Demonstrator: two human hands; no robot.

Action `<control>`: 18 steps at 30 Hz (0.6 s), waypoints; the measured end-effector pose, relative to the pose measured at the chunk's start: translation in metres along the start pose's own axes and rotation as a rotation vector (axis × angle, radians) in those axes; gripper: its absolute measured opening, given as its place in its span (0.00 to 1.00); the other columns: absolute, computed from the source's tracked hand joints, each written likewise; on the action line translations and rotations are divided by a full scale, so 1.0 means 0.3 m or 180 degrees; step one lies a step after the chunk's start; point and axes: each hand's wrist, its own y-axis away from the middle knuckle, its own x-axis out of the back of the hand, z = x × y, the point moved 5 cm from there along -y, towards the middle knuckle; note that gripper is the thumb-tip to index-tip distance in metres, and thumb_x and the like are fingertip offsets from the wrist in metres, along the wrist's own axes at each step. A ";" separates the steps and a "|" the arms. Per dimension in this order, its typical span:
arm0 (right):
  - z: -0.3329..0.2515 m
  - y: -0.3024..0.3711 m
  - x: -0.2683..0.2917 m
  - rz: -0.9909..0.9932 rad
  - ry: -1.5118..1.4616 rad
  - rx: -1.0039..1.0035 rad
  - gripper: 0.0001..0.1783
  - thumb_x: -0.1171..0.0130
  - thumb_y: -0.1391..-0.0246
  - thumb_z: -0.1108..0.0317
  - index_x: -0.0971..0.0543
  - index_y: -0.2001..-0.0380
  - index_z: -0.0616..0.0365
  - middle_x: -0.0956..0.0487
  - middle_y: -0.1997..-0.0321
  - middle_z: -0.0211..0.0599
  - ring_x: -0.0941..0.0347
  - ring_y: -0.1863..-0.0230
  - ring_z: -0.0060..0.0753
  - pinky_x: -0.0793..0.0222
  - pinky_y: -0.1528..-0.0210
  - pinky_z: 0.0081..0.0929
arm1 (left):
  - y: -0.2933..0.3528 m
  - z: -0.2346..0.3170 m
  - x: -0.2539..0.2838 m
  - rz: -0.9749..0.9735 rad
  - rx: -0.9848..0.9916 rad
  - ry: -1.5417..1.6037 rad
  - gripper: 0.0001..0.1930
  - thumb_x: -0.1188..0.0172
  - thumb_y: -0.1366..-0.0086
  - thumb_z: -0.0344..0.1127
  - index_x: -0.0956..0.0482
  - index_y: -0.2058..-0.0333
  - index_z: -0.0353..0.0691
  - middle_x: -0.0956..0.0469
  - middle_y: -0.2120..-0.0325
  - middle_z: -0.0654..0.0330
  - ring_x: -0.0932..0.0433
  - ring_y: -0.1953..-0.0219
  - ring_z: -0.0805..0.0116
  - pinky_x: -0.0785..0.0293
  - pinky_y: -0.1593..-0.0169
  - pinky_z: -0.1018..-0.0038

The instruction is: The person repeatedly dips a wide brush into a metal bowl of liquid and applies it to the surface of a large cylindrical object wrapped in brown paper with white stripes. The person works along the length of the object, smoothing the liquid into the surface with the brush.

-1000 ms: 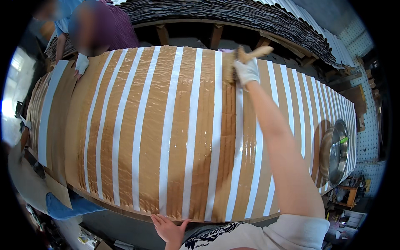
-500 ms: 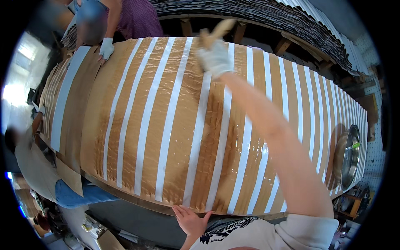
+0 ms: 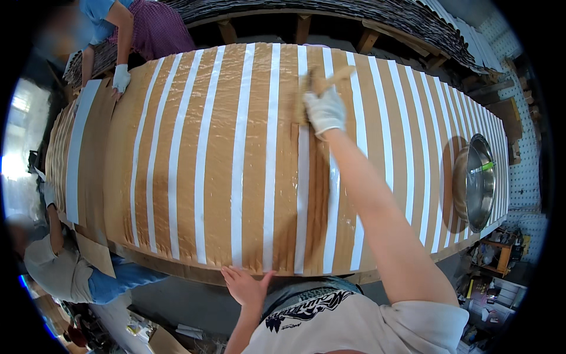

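My right hand (image 3: pixel 325 112), in a white glove, is closed round a wooden-handled brush (image 3: pixel 338 76). Motion blurs the brush head, which lies over the far part of the striped brown sheets (image 3: pixel 253 165). These sheets overlap in a wide fan, with white strips between brown bands; the left and middle portion looks wet, wrinkled and shiny. Dark wet streaks run toward me below the brush. At the near edge rests my bare left hand (image 3: pixel 246 287), fingers spread on the border of the sheets, holding nothing.
A metal bowl (image 3: pixel 473 183) with a green-handled item inside stands on the sheets at right. Two co-workers are at the left end, one gloved hand (image 3: pixel 121 78) on a brown sheet (image 3: pixel 97 147). Stacked dark sheets (image 3: pixel 330 20) sit on wooden supports behind.
My right hand has drawn the brush nearer to me across the sheets. The whole view has shifted, with the bowl now higher and further left in it. My left hand stays at the near edge.
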 end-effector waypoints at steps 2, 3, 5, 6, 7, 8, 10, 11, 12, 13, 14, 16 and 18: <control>0.159 -0.023 0.115 0.0005 -0.0023 -0.0315 0.34 0.43 0.47 0.51 0.31 0.39 0.56 0.25 0.41 0.55 0.29 0.40 0.57 0.34 0.38 0.46 | 0.008 -0.006 0.006 0.0081 0.0028 0.0069 0.64 0.42 0.52 0.80 0.34 0.44 0.12 0.34 0.42 0.25 0.39 0.34 0.37 0.45 0.29 0.60; 0.251 -0.043 0.155 0.0145 -0.0089 -0.0250 0.35 0.43 0.46 0.50 0.31 0.38 0.56 0.25 0.40 0.55 0.29 0.40 0.57 0.34 0.39 0.47 | 0.014 -0.008 0.006 0.0123 0.0042 0.0119 0.64 0.42 0.52 0.80 0.34 0.44 0.12 0.34 0.42 0.25 0.39 0.34 0.36 0.45 0.30 0.59; 0.360 -0.082 0.265 0.0496 0.0234 -0.0070 0.35 0.42 0.46 0.49 0.30 0.39 0.57 0.25 0.41 0.55 0.27 0.42 0.57 0.32 0.41 0.47 | 0.011 -0.009 0.000 0.0177 -0.0025 0.0106 0.64 0.42 0.52 0.80 0.34 0.44 0.11 0.34 0.42 0.24 0.39 0.34 0.36 0.44 0.30 0.59; 0.377 -0.100 0.312 0.0687 0.0602 0.0001 0.33 0.41 0.46 0.49 0.29 0.41 0.57 0.24 0.42 0.54 0.26 0.43 0.57 0.31 0.42 0.48 | 0.000 0.004 -0.011 0.0178 -0.0107 -0.0010 0.64 0.42 0.52 0.80 0.34 0.44 0.11 0.35 0.42 0.24 0.39 0.34 0.36 0.43 0.30 0.58; 0.361 -0.130 0.326 0.0596 0.0873 -0.0356 0.33 0.42 0.45 0.48 0.29 0.42 0.58 0.23 0.43 0.54 0.25 0.45 0.57 0.30 0.43 0.48 | 0.000 0.009 -0.017 0.0183 -0.0173 -0.0106 0.65 0.42 0.52 0.80 0.35 0.44 0.11 0.35 0.42 0.24 0.39 0.34 0.35 0.42 0.31 0.58; 0.325 -0.144 0.333 0.0479 0.1143 -0.0701 0.33 0.43 0.44 0.46 0.28 0.43 0.58 0.23 0.45 0.53 0.24 0.46 0.57 0.29 0.45 0.48 | 0.009 0.005 -0.017 0.0194 -0.0130 -0.0024 0.65 0.42 0.52 0.81 0.35 0.43 0.11 0.35 0.42 0.24 0.40 0.34 0.35 0.42 0.31 0.58; 0.086 -0.054 0.244 0.0478 0.0684 -0.0097 0.29 0.44 0.43 0.48 0.25 0.49 0.61 0.20 0.50 0.55 0.23 0.48 0.57 0.28 0.46 0.48 | 0.014 0.010 -0.007 0.0251 -0.0039 0.0150 0.66 0.42 0.53 0.81 0.36 0.43 0.11 0.35 0.41 0.25 0.40 0.34 0.35 0.40 0.32 0.58; -0.008 -0.001 0.185 0.0435 0.0334 0.0276 0.28 0.44 0.43 0.48 0.24 0.50 0.61 0.20 0.52 0.56 0.24 0.48 0.56 0.28 0.46 0.47 | 0.016 0.015 -0.005 0.0209 -0.0014 0.0112 0.66 0.42 0.53 0.81 0.36 0.42 0.12 0.35 0.41 0.25 0.39 0.33 0.36 0.38 0.33 0.59; -0.115 0.074 0.076 -0.0084 0.0683 0.0588 0.25 0.46 0.42 0.51 0.24 0.51 0.61 0.21 0.50 0.55 0.25 0.45 0.55 0.29 0.44 0.46 | 0.019 0.012 -0.010 0.0218 0.0034 0.0115 0.66 0.42 0.53 0.81 0.36 0.42 0.12 0.35 0.41 0.25 0.39 0.34 0.36 0.38 0.33 0.59; -0.209 0.147 -0.025 -0.0411 0.0418 0.0529 0.23 0.48 0.41 0.54 0.25 0.51 0.62 0.23 0.50 0.55 0.25 0.45 0.54 0.29 0.43 0.46 | 0.020 0.014 -0.012 0.0233 0.0034 0.0129 0.66 0.41 0.54 0.81 0.36 0.42 0.12 0.35 0.41 0.25 0.39 0.34 0.36 0.38 0.33 0.59; -0.299 0.217 -0.115 -0.0708 0.0170 0.0427 0.21 0.49 0.40 0.57 0.25 0.52 0.62 0.24 0.49 0.54 0.25 0.45 0.53 0.30 0.42 0.45 | 0.022 0.020 -0.010 0.0245 -0.0013 0.0140 0.65 0.41 0.54 0.81 0.35 0.43 0.12 0.35 0.41 0.26 0.39 0.34 0.36 0.39 0.33 0.59; -0.472 0.369 -0.203 -0.1242 -0.0253 0.0390 0.28 0.48 0.40 0.53 0.34 0.43 0.60 0.24 0.49 0.60 0.23 0.49 0.58 0.27 0.46 0.48 | 0.028 0.019 -0.006 0.0294 -0.0061 0.0092 0.64 0.41 0.53 0.80 0.35 0.43 0.12 0.34 0.42 0.26 0.39 0.34 0.36 0.39 0.32 0.59; -0.529 0.465 -0.298 -0.1370 -0.0285 0.0513 0.33 0.48 0.42 0.51 0.38 0.39 0.59 0.23 0.47 0.60 0.22 0.49 0.58 0.26 0.47 0.48 | 0.024 0.025 -0.001 0.0363 -0.0093 0.0093 0.64 0.40 0.53 0.80 0.34 0.44 0.13 0.34 0.42 0.26 0.38 0.35 0.36 0.39 0.32 0.59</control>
